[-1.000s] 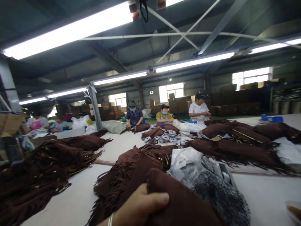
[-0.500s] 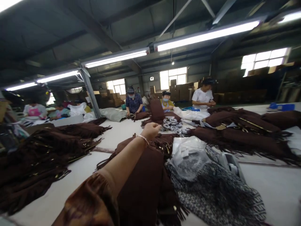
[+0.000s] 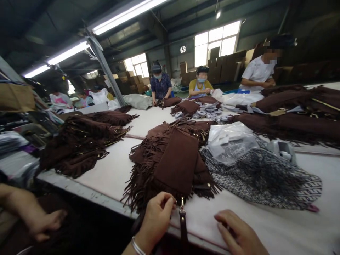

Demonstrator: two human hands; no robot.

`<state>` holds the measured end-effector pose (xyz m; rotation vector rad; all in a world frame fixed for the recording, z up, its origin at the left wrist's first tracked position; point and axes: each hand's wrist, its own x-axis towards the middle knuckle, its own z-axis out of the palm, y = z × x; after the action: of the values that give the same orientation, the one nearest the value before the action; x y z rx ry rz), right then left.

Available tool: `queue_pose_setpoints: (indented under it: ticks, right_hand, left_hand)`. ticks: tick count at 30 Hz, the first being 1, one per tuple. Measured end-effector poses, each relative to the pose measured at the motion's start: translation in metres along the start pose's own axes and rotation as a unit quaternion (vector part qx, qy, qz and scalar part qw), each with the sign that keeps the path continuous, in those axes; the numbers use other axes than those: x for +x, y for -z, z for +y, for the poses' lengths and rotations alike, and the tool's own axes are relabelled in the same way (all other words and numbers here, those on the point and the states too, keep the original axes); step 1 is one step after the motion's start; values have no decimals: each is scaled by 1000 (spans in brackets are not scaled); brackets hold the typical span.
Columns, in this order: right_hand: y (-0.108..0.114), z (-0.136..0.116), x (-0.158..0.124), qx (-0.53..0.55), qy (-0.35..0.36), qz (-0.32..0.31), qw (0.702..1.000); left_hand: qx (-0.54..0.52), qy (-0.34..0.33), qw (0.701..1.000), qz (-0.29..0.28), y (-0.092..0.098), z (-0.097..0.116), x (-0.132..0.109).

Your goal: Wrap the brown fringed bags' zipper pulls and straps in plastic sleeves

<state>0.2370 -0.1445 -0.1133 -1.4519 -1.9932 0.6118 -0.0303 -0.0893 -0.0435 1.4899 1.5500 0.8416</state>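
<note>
My left hand (image 3: 158, 217), wearing a silver bangle, pinches thumb and fingertips together at the table's near edge. What lies between those fingertips is too small to make out. Just right of them a dark strap (image 3: 183, 226) with a gold snap hook (image 3: 182, 202) hangs over the edge. My right hand (image 3: 239, 232) is apart from it, lower right, its thumb and forefinger separated and nothing visible between them. Beyond my left hand lies a pile of dark brown fringed bags (image 3: 176, 159), with a smooth panel on top.
More brown bags lie left (image 3: 82, 141) and far right (image 3: 281, 129). A clear plastic bag (image 3: 231, 141) rests on patterned cloth (image 3: 260, 177) beside a tape dispenser (image 3: 283, 150). Grey rolls (image 3: 211, 115) sit farther back. A co-worker's hand (image 3: 47, 223) is at lower left; other people work across the table.
The outstretched arm over the brown pile has drawn back. Both my hands now show at the near edge, beside the hooked strap. The view has tilted down, and a co-worker's hand appears at left.
</note>
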Motion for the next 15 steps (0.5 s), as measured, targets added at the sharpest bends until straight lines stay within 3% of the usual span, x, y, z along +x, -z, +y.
queue_pose_setpoints:
  ticks: [3, 6, 10, 12, 15]
  right_hand:
    - [-29, -51, 24, -12, -25, -42, 999]
    - [-48, -75, 32, -53, -47, -29, 997]
    - [-42, -73, 30, 31, -128, -28, 991]
    - [-31, -69, 25, 131, -186, -34, 973]
    - [-18, -70, 14, 251, -236, -37, 938]
  left_hand:
    - [-70, 46, 995, -46, -22, -13, -22]
    - [-133, 70, 986, -77, -31, -13, -28]
    - [-239, 128, 957, -105, -35, -7, -28]
    - [-286, 154, 937, -126, -42, -5, -27]
    - [-363, 166, 893, -206, -60, -2, -27]
